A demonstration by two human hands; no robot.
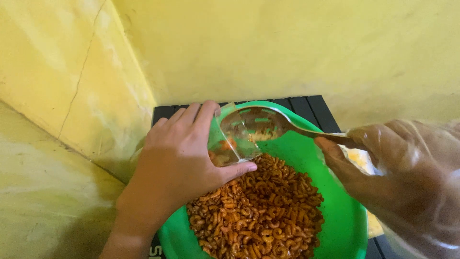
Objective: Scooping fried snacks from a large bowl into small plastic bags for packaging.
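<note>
Clear plastic pouch [233, 139] held tilted over far-left rim of green bowl [342, 216], mouth facing right toward spoon [268, 123]. Left hand [177, 163] fingers clamped on pouch. Gloved right hand [407, 168] pinches spoon handle; handle runs rightward, spoon head at pouch mouth. Macaroni [258, 211] below.

Left hand [177, 158] holds clear pouch [232, 139]; gloved right hand [383, 163] spoon [268, 125], possibly emptying.
</note>
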